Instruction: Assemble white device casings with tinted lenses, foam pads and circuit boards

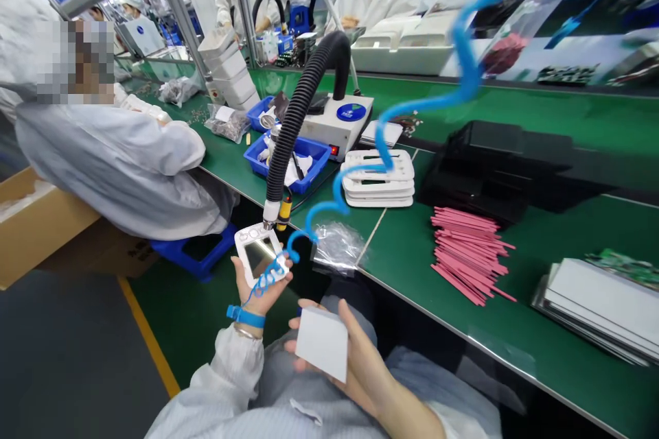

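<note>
My left hand, with a blue wrist strap round its wrist, holds a white-framed device with a dark screen. The device sits just below the nozzle of a black corrugated hose, and a coiled blue cord crosses its lower edge. My right hand holds a flat white rectangular piece over my lap, thumb at its right edge and fingertips showing at its left.
On the green table lie stacked white frames, a clear bag, pink strips, flat white panels and a blue tray. A person in a pale coat sits at left.
</note>
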Available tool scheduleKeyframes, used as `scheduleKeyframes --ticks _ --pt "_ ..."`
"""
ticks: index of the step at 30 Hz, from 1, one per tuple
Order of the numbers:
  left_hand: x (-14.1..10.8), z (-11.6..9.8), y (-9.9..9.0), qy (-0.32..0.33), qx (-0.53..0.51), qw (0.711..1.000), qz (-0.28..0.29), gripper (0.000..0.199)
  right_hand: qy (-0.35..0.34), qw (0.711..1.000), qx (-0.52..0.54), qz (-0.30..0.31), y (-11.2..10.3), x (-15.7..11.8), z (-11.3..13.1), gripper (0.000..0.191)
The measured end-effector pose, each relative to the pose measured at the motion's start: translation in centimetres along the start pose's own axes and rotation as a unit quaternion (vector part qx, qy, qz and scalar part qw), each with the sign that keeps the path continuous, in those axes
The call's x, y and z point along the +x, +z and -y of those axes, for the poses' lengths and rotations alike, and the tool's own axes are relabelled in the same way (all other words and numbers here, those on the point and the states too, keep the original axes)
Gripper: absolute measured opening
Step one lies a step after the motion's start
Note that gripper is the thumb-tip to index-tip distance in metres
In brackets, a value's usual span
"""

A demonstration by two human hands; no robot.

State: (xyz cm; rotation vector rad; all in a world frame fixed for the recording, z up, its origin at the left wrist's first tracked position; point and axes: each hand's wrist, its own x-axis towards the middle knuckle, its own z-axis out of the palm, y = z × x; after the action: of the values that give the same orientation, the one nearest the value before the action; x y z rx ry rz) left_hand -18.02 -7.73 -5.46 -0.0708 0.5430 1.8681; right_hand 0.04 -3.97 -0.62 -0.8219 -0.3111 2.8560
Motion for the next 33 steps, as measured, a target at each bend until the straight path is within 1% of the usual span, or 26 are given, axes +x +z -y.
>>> scheduleKeyframes --ticks 4,7,9,10,12,14,17,19,22,25,27,30,33 --pt "-4.7 1.9 0.9 -0.072 0.0 0.997 -0.016 0.091 -0.05 0.997 -0.041 0.035 -0.3 -4.2 1.3 0.061" --pt "-6.4 3.2 2.2 -0.112 0.018 0.994 0.004 0.093 -0.103 0.991 -0.083 0.036 -0.1 -7.1 3.3 0.071" --pt "-6.4 4.0 3.4 -0.132 0.031 0.99 0.03 0.096 -0.151 0.982 -0.11 0.019 0.0 -9.1 5.0 0.073" --pt "-6.1 4.4 4.1 -0.143 0.037 0.988 0.046 0.096 -0.184 0.975 -0.122 0.002 0.1 -10.0 5.9 0.071" --pt "-5.2 5.3 5.6 -0.168 0.048 0.981 0.079 0.094 -0.255 0.955 -0.144 -0.043 0.2 -11.7 7.6 0.063" --pt "-4.3 6.3 7.0 -0.193 0.058 0.973 0.109 0.091 -0.313 0.932 -0.165 -0.083 -0.1 -13.0 9.2 0.06" --pt "-3.4 8.0 8.9 -0.236 0.066 0.96 0.138 0.091 -0.363 0.907 -0.183 -0.108 -1.0 -14.3 11.1 0.064" --pt "-3.1 9.1 9.7 -0.266 0.065 0.95 0.152 0.092 -0.383 0.897 -0.185 -0.123 -1.7 -14.8 11.9 0.066" --pt "-2.9 10.4 10.5 -0.298 0.061 0.937 0.171 0.093 -0.399 0.88 -0.202 -0.159 -2.7 -15.3 12.7 0.067" --pt "-2.9 11.3 10.9 -0.32 0.062 0.927 0.187 0.095 -0.413 0.862 -0.223 -0.19 -3.3 -15.7 13.3 0.064" --pt "-2.9 11.7 11.1 -0.331 0.061 0.921 0.196 0.097 -0.422 0.856 -0.224 -0.2 -3.5 -15.8 13.5 0.061" --pt "-3.0 11.9 11.3 -0.345 0.061 0.915 0.202 0.101 -0.419 0.861 -0.208 -0.201 -3.6 -15.8 13.8 0.057" --pt "-3.2 12.0 11.5 -0.354 0.069 0.911 0.201 0.104 -0.4 0.88 -0.174 -0.186 -3.4 -15.9 13.9 0.055"
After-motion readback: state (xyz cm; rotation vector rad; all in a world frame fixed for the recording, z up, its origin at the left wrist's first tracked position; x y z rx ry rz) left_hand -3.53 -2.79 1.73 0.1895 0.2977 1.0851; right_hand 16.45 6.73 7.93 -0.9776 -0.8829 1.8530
